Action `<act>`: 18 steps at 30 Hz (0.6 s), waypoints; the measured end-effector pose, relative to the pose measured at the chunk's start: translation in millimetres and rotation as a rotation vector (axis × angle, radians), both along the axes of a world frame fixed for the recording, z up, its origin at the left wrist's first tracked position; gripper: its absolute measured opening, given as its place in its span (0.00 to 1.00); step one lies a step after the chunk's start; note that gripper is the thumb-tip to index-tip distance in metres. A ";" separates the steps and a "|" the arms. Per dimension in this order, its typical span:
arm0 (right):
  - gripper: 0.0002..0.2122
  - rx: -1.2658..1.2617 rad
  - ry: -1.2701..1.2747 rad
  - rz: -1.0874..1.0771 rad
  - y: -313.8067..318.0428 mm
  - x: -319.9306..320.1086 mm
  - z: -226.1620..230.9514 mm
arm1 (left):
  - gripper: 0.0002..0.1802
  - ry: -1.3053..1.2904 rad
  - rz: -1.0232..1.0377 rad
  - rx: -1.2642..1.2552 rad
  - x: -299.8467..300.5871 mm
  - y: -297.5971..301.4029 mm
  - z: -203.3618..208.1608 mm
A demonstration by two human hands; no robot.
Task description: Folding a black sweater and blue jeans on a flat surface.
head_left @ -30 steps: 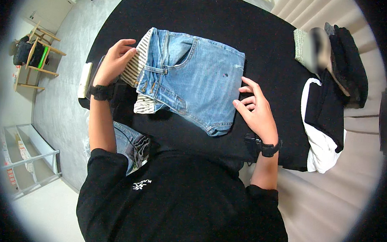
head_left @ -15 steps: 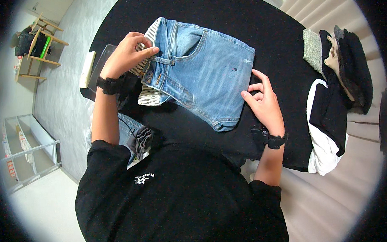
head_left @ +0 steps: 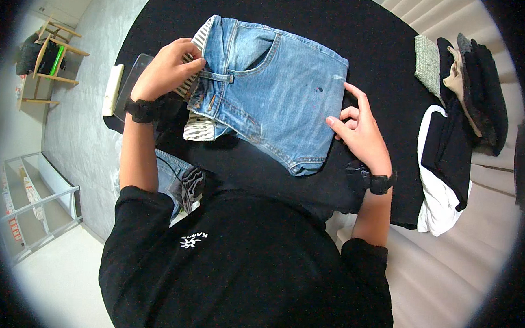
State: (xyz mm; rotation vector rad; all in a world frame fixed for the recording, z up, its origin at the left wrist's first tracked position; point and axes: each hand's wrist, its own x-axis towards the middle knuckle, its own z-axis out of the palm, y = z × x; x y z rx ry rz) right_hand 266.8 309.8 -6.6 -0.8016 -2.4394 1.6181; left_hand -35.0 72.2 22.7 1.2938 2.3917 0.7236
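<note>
Folded light-blue jeans (head_left: 276, 95) lie flat on the black-covered table (head_left: 371, 29), their waistband with its striped lining toward the left and the folded end to the right. My left hand (head_left: 176, 65) pinches the waistband by its striped lining, thumb near a belt loop; part of the lining is hidden under the fingers. At the folded right edge is my right hand (head_left: 356, 124), fingers apart, index finger and thumb touching the denim's edge without wrapping round it.
Right of the jeans lie a grey-green folded cloth (head_left: 428, 65), dark and beige garments (head_left: 479, 85), and a black-and-white garment (head_left: 440, 199). A clear box (head_left: 135, 73) and a pale bar (head_left: 112, 92) are at the left edge. More denim (head_left: 175, 175) sits below my left forearm.
The jeans' waistband end has shifted slightly left and away with my left hand. My right hand stays by the folded end, its wrist a little further right.
</note>
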 end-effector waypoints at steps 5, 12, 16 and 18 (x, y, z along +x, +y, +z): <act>0.31 -0.018 -0.008 0.010 6.2 -6.3 1.7 | 0.14 -0.022 0.011 0.096 -6.7 -5.1 -11.3; 0.28 -0.119 0.083 -0.050 9.4 -12.5 -10.0 | 0.19 -0.234 0.125 0.030 -10.3 -9.6 -16.3; 0.27 -0.133 0.101 -0.090 9.7 -14.1 -12.4 | 0.30 -0.234 0.180 0.085 -13.2 -9.7 -19.5; 0.26 -0.132 0.097 -0.084 9.6 -14.6 -13.4 | 0.38 -0.202 0.265 0.027 -9.3 -8.1 -18.6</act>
